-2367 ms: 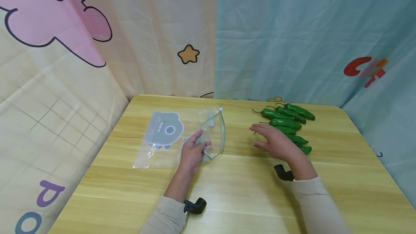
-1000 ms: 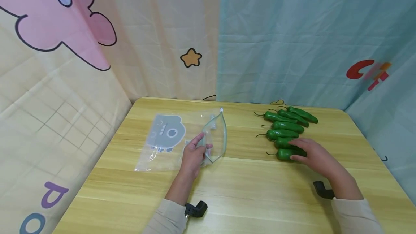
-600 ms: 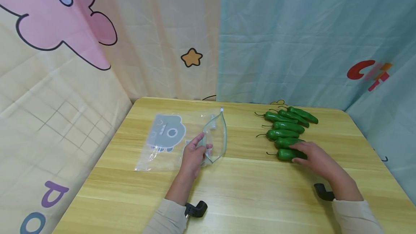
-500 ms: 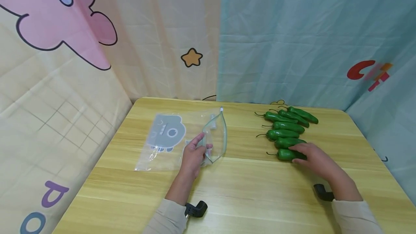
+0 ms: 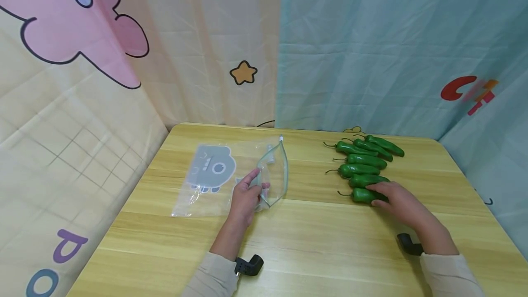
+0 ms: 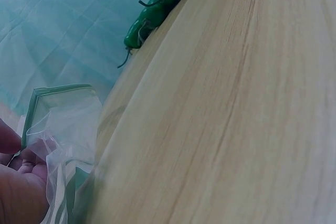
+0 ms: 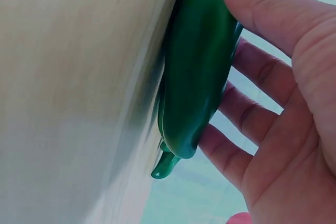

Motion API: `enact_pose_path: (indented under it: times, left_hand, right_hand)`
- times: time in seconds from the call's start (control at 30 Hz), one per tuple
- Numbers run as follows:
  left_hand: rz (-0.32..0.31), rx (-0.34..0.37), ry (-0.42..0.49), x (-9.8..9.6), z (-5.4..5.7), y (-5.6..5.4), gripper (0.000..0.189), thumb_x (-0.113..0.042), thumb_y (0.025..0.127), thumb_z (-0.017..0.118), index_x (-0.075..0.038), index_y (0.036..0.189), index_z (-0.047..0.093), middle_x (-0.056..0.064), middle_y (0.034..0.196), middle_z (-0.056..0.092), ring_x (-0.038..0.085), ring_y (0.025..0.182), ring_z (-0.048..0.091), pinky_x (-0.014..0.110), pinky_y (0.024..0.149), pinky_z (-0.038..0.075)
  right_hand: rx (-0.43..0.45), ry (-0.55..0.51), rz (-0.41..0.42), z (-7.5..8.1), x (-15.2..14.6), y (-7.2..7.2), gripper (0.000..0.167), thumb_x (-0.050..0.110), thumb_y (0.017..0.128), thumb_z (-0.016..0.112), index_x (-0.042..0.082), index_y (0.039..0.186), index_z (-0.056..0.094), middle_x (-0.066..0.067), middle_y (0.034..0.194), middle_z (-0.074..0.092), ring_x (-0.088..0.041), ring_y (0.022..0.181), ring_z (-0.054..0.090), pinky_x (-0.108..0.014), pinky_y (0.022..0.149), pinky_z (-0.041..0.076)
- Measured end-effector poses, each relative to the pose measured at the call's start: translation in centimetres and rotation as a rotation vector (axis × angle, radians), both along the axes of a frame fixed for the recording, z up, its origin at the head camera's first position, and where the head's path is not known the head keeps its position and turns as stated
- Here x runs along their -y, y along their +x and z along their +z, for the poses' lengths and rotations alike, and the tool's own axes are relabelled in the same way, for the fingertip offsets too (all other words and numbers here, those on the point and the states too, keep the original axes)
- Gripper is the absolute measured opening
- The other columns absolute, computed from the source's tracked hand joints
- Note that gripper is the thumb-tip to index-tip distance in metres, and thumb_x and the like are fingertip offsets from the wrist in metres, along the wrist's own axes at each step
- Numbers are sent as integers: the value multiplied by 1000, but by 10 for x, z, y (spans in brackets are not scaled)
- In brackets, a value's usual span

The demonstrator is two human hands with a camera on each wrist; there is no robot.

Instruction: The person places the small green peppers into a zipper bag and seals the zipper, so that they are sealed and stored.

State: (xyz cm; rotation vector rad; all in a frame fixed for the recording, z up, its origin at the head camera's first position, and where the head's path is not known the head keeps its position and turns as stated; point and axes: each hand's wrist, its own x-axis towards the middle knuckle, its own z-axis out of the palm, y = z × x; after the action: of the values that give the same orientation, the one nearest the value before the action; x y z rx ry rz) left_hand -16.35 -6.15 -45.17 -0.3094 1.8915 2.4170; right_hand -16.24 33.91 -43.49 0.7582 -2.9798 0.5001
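Observation:
A clear plastic zip bag [image 5: 247,155] with a grey one-eyed monster print lies flat at the left. My left hand [image 5: 244,196] grips its near side at the mouth, which gapes towards the right; the green-edged opening [image 6: 63,86] shows in the left wrist view. On the right, several green chili peppers lie in a row with their stems pointing left. My right hand [image 5: 400,203] pinches the nearest chili pepper [image 5: 362,195] at its tip end. In the right wrist view the thumb lies on one side of this pepper [image 7: 202,72], the fingers along the other.
Behind the pinched pepper lie the other chili peppers [image 5: 360,171], the farthest ones slanting near the table's back edge. The wooden table [image 5: 305,242] meets printed curtains [image 5: 350,58] at the back and both sides. Black wrist mounts [image 5: 249,265] stick out from both wrists.
My right hand has moved right and nearer, from above the chili peppers down to the nearest one's tip. Over the last second it barely shifts. My left hand keeps its grip on the bag.

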Motion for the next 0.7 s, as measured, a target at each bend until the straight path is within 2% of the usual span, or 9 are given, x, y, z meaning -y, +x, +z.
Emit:
enact_pose_path:
  times: [0.4, 0.7]
  left_hand:
    - [3, 0, 5, 0, 0, -1, 61, 11, 86, 47, -4, 145, 49, 25, 140, 44, 17, 96, 66, 24, 73, 50]
    - [6, 6, -1, -1, -1, -1, 60, 10, 86, 47, -5, 144, 50, 25, 140, 45, 18, 97, 66, 25, 73, 50]
  right_hand:
    - [-20, -2, 3, 11, 10, 3, 37, 11, 85, 76, -3, 118, 68, -22, 116, 66, -43, 109, 60, -58, 88, 50]
    - [-3, -5, 13, 19, 19, 2, 37, 12, 87, 74, 0, 121, 67, -19, 119, 65, -43, 112, 59, -58, 91, 49]
